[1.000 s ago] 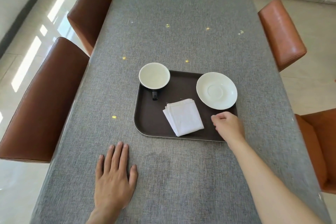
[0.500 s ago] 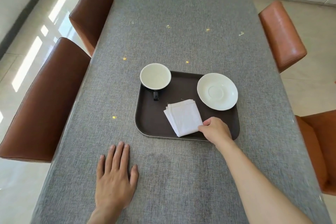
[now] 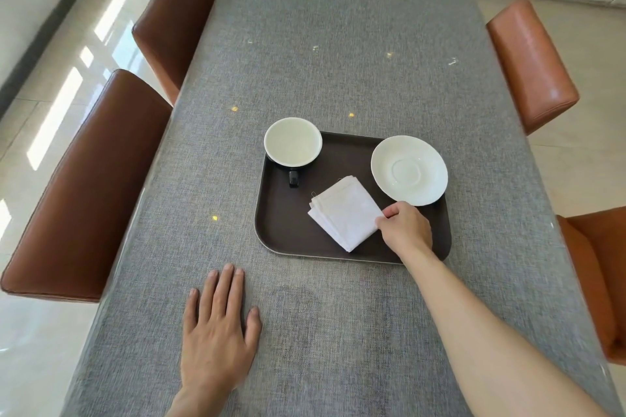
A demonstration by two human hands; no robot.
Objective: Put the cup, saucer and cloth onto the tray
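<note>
Cloth point(image 3: 345, 212) lies folded mid-tray point(image 3: 281, 230), cup point(image 3: 293, 142) at tray's far-left corner, saucer point(image 3: 409, 170) far right; right hand point(image 3: 404, 230) fingers pinched on cloth's right corner, left hand point(image 3: 218, 325) flat, fingers apart on bench point(image 3: 338, 44); cloth soft, light, best gripped by an edge

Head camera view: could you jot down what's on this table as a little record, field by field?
surface: table under a grey cloth cover
tray: dark brown tray, rounded corners
cup: cup, white inside and dark outside, at the tray's far left corner, handle towards the person
saucer: white saucer, far right of the tray, nothing on it
cloth: folded white cloth at the tray's middle
right hand: right hand touching the cloth's right corner
left hand: left hand flat on the table
chairs: brown leather chairs on both sides
</note>
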